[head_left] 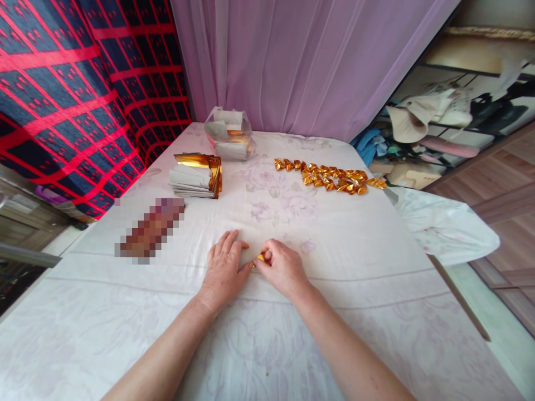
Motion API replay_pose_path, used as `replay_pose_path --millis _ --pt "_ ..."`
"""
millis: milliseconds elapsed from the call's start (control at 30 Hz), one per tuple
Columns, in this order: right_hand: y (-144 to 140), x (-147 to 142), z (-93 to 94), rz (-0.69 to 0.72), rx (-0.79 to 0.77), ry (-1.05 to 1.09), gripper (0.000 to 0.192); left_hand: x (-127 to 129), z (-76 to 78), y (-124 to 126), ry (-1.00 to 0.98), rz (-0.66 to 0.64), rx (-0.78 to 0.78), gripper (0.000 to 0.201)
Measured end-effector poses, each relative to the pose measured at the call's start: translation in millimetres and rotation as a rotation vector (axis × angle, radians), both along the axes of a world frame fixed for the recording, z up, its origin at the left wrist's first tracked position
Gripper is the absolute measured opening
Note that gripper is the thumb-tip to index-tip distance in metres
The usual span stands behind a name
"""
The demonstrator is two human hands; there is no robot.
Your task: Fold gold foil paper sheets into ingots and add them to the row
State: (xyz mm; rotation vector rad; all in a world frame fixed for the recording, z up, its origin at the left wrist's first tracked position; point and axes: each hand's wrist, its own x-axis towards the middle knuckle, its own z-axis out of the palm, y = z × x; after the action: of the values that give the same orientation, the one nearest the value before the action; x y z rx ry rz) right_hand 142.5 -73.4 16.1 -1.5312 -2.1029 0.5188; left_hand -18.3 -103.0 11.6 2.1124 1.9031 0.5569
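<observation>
Gold foil (261, 257) is pinched in the right hand (285, 267), at three o'clock from the left hand (225, 257), which lies spread on the tabletop (359, 245), thumb beside the foil. Likely light, slippery and easily creased, it seems best held by its edges.

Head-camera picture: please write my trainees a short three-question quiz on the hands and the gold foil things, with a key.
1. Multiple choice: which hand pinches the small gold foil piece? A) left; B) right; C) neither.
2. True or false: the folded gold foil ornaments lie to the left of the stack of gold-and-grey sheets.
3. Fill the gap: farther back than that stack sits a clear plastic ___, with grey and gold showing inside.

Key:
1. B, the right hand.
2. False; they lie to its right.
3. Bag.
</observation>
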Motion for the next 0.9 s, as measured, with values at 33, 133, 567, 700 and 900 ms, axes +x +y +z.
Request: replay_pose_path --millis 33,133,567,700,900 --pt "0.1 -0.3 0.2 0.001 -0.005 -0.006 0.013 0.0 0.1 0.1 0.004 -0.002 -0.009 0.031" --pt "1.3 -0.2 0.4 0.003 -0.039 0.0 0.012 -0.6 0.0 0.2 0.012 -0.015 -0.027 0.032" --pt "10.1 2.2 -6.0 -0.041 0.004 -0.039 0.005 0.3 0.7 -0.5 -0.009 -0.029 -0.024 0.03" --pt "13.1 2.2 -10.8 -0.062 0.056 -0.062 0.008 0.0 4.9 -0.5 -0.032 -0.036 -0.042 0.027" --pt "13.9 9.2 -14.2 -0.077 0.008 0.142 0.005 -1.1 12.8 -0.6 -0.032 -0.114 -0.061 0.022"
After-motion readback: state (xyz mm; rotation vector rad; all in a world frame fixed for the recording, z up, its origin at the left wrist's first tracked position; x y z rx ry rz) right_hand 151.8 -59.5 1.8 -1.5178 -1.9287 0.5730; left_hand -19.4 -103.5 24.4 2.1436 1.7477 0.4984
